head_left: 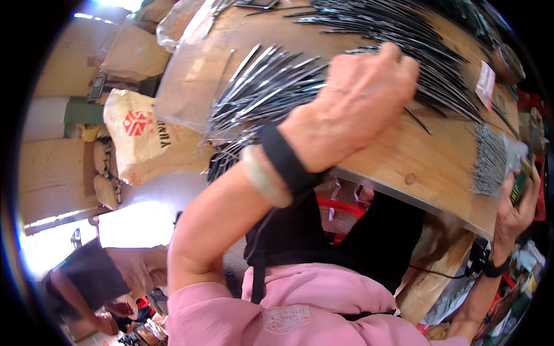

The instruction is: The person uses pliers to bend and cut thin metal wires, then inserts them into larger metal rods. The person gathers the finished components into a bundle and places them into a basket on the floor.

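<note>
My left hand [369, 86], with a black band and a pale bangle at the wrist, is closed above the tabletop. Its fingertips are turned away, so what they hold is hidden. Just beyond it lies a large heap of thin dark strips [398, 34]. To its left another fanned bundle of glossy strips [265, 92] rests on clear plastic. At the far right, my right hand [512, 216] is wrapped round a tool with a green and yellow handle [522, 183], whose working end I cannot make out. Beside that hand is a pile of small silvery pins [489, 161].
The wooden table [404, 164] has its near edge by my lap. A white label [485, 83] and a brown roll [508, 64] are at its right side. A cream sack [144, 135] and cardboard cartons [55, 173] stand to the left. Another person [98, 277] is at the lower left.
</note>
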`<control>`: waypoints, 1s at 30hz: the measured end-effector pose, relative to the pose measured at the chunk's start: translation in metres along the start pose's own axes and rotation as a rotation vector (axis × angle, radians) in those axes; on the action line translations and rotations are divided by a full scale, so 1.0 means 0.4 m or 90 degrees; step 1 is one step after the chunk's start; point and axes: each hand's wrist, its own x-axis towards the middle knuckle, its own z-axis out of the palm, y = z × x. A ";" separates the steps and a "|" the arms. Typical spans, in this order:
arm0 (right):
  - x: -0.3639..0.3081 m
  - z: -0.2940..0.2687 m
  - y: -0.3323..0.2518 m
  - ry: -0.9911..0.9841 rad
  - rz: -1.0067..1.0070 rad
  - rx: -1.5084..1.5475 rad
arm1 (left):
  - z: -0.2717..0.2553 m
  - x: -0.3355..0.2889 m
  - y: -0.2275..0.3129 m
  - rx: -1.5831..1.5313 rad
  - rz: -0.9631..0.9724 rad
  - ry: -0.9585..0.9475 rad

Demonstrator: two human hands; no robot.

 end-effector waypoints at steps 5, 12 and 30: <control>0.043 -0.062 -0.014 -0.003 -0.088 -0.171 | -0.028 -0.049 -0.005 -0.033 -0.065 -0.019; 0.070 -0.105 -0.009 -0.015 0.020 -0.220 | -0.033 -0.130 0.011 -0.202 -0.182 0.008; -0.079 -0.113 -0.084 0.155 0.443 0.678 | -0.062 -0.305 0.148 -1.244 -0.860 -0.015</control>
